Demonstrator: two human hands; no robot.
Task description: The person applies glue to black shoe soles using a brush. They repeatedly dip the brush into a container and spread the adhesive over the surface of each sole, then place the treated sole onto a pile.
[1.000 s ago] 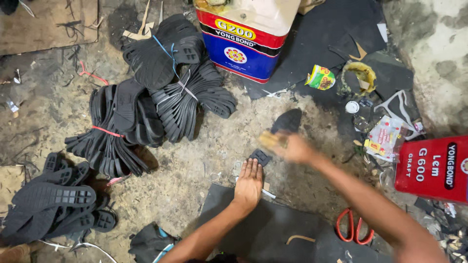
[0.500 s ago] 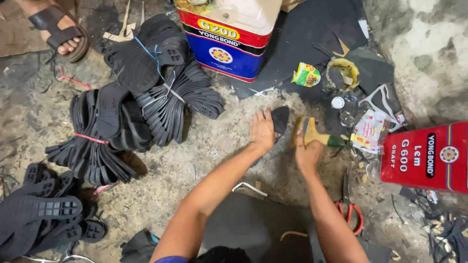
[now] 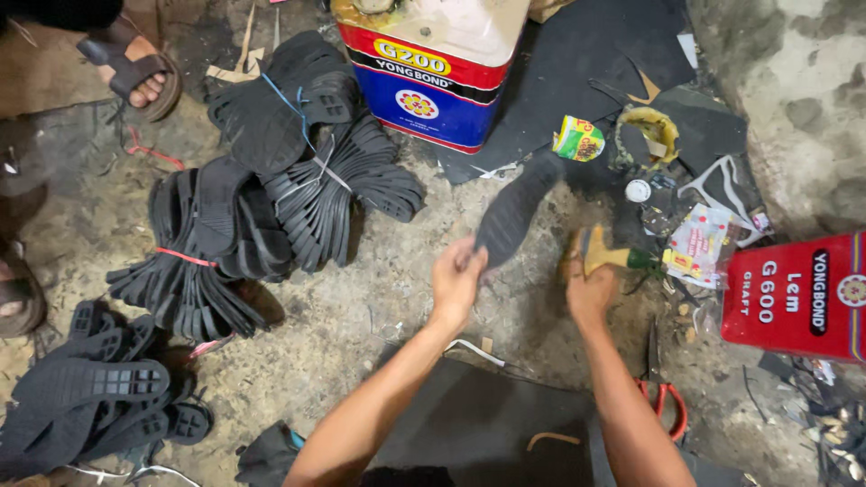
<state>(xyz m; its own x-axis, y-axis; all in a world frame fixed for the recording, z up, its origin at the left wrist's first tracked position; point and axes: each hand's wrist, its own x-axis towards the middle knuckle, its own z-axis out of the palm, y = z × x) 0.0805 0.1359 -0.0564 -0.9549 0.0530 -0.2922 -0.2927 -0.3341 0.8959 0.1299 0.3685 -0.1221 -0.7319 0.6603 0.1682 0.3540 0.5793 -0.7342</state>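
Our left hand pinches a dark, motion-blurred shoe sole by its end; our right hand is closed round a yellow-handled brush.

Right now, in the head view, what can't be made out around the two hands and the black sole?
- Black rubber shoe sole: motion-blurred, so its tread cannot be read; its lower end is covered by the left hand.
- Wooden-handled brush: the right hand covers its near end; bristles blurred.
- Red-handled scissors: partly behind the right forearm.
- Red rectangular tin: cut off by the right edge.
- Sandalled foot: the person is cut off at the top edge.
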